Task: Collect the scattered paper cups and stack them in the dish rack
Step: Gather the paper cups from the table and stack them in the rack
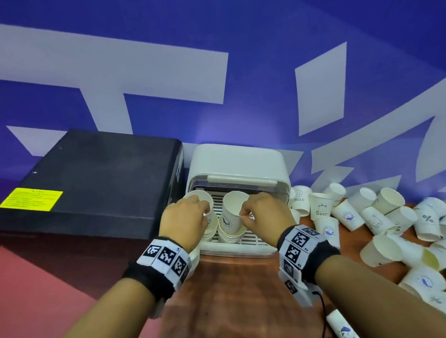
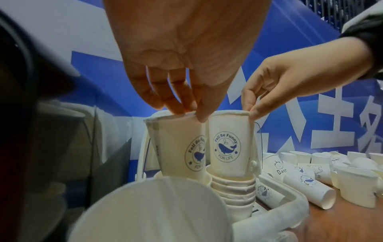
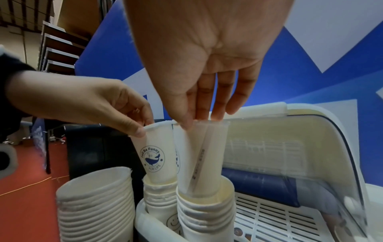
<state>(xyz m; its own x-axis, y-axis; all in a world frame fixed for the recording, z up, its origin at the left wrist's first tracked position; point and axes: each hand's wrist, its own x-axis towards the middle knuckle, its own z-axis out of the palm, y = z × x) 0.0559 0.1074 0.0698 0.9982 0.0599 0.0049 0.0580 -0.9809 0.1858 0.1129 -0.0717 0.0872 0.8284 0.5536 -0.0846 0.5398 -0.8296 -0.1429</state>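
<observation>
The white dish rack point(image 1: 238, 247) stands with its lid up, and two cup stacks sit at its front left. My left hand point(image 1: 206, 209) pinches the rim of a whale-print paper cup point(image 2: 176, 147) whose base sits in the left stack point(image 3: 159, 193). My right hand point(image 1: 245, 214) pinches the rim of a second cup point(image 3: 199, 155), which is partly sunk into the right stack point(image 3: 205, 204). In the left wrist view both held cups stand side by side, almost touching. Many loose cups point(image 1: 378, 221) lie scattered to the right of the rack.
A tall extra stack of cups point(image 3: 95, 204) stands just outside the rack's left wall. A black box point(image 1: 91, 183) sits left of the rack. The brown wooden table point(image 1: 225, 287) runs toward me, with a blue banner wall behind and red floor to the left.
</observation>
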